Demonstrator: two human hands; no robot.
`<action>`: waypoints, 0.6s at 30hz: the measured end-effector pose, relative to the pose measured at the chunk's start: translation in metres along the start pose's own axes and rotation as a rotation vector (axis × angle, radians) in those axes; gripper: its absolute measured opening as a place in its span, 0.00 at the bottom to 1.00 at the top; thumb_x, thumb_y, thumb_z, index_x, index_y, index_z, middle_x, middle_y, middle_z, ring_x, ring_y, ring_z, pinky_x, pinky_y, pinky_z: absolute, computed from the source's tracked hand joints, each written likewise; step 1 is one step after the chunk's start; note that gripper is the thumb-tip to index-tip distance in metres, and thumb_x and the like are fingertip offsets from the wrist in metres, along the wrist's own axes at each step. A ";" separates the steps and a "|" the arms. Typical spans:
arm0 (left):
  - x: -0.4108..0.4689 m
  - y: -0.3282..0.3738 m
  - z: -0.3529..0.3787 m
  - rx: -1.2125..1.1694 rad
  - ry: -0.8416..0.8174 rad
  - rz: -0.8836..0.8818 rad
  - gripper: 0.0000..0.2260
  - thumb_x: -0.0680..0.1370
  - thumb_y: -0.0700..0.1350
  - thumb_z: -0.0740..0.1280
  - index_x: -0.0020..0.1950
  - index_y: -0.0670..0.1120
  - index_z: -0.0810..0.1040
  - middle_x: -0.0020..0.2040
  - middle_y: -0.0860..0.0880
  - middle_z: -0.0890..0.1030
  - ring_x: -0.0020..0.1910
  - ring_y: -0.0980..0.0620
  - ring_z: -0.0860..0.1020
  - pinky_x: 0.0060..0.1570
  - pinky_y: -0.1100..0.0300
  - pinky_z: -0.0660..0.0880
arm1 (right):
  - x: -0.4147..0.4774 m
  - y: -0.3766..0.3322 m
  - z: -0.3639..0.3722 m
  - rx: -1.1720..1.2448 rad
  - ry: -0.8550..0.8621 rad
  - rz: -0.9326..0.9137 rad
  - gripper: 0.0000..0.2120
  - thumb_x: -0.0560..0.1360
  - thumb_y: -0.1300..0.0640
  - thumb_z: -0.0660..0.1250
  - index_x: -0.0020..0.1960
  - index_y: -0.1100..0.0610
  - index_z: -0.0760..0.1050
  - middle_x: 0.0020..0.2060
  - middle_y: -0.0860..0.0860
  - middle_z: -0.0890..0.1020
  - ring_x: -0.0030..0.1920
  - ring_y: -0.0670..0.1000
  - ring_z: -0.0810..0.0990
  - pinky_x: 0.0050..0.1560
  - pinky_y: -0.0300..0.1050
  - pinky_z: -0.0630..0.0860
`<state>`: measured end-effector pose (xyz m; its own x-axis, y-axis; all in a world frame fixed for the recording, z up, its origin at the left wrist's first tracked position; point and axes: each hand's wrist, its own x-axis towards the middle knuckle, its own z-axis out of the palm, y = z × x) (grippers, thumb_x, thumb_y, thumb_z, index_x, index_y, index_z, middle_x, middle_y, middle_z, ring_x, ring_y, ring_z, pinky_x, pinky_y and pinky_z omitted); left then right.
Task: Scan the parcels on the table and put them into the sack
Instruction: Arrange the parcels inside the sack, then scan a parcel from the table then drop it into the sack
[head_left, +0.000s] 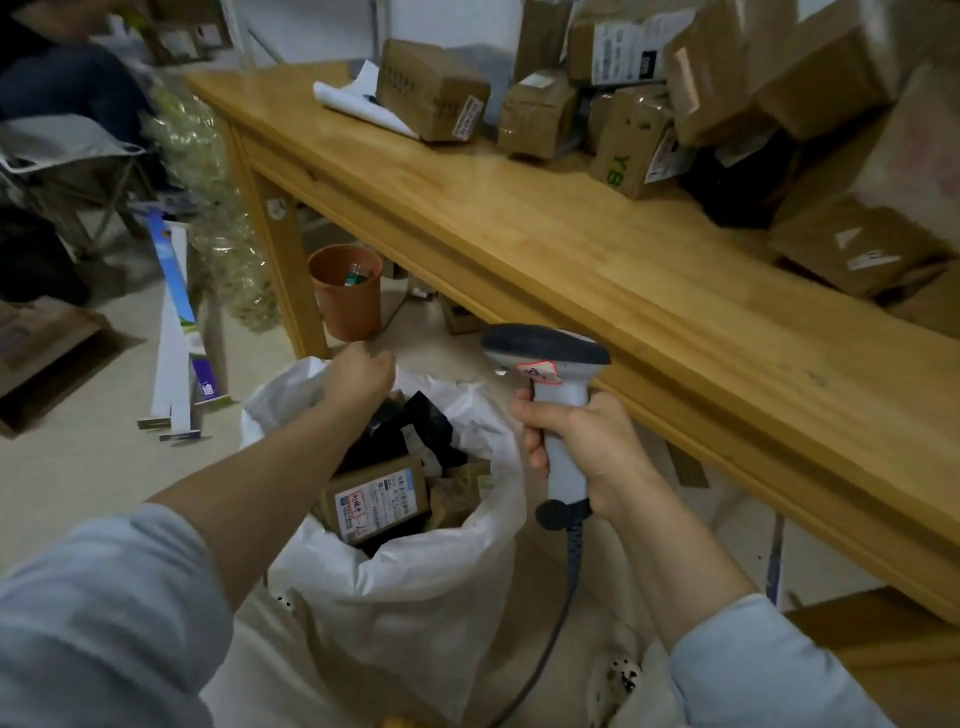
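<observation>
A white sack (405, 577) stands open on the floor in front of me. Inside it lie a brown labelled box (376, 501) and black parcel bags (410, 426). My left hand (358, 371) grips the sack's far rim, fingers curled over the white plastic. My right hand (587, 452) holds a grey barcode scanner (550, 374) by its handle, upright beside the sack, its cord hanging down. Several brown cardboard parcels (434, 91) lie on the wooden table (597, 270) at the back and right.
An orange bin (345, 296) stands under the table by its leg. Flattened cartons (176, 322) and a bundle of clear plastic (218, 208) lie on the floor to the left. A folding chair (67, 156) stands far left. White paper (353, 98) lies on the table.
</observation>
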<state>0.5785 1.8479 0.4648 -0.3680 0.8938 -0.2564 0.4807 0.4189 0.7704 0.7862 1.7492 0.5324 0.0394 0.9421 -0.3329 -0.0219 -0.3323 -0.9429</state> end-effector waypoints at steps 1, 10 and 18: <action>-0.007 0.014 0.005 0.034 0.006 0.115 0.15 0.79 0.46 0.58 0.62 0.39 0.73 0.54 0.39 0.78 0.51 0.42 0.76 0.47 0.52 0.72 | -0.005 -0.005 -0.005 0.046 0.018 -0.010 0.02 0.72 0.65 0.71 0.43 0.62 0.78 0.24 0.53 0.76 0.23 0.49 0.72 0.25 0.40 0.71; -0.088 0.154 0.064 0.099 -0.046 0.771 0.23 0.79 0.49 0.63 0.74 0.45 0.66 0.71 0.45 0.68 0.71 0.46 0.63 0.68 0.54 0.61 | -0.032 -0.054 -0.091 0.398 0.280 -0.085 0.08 0.73 0.62 0.70 0.36 0.59 0.74 0.25 0.53 0.75 0.22 0.49 0.71 0.23 0.39 0.70; -0.132 0.275 0.132 -0.070 -0.360 0.669 0.32 0.76 0.58 0.67 0.75 0.43 0.63 0.72 0.45 0.68 0.69 0.45 0.68 0.66 0.50 0.68 | -0.042 -0.082 -0.188 0.571 0.453 -0.200 0.06 0.74 0.62 0.69 0.39 0.60 0.74 0.24 0.52 0.74 0.21 0.48 0.72 0.22 0.38 0.70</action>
<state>0.8639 1.8659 0.6334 0.2718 0.9557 0.1129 0.4539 -0.2308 0.8607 0.9738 1.7283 0.6221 0.5013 0.8306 -0.2426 -0.4808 0.0344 -0.8761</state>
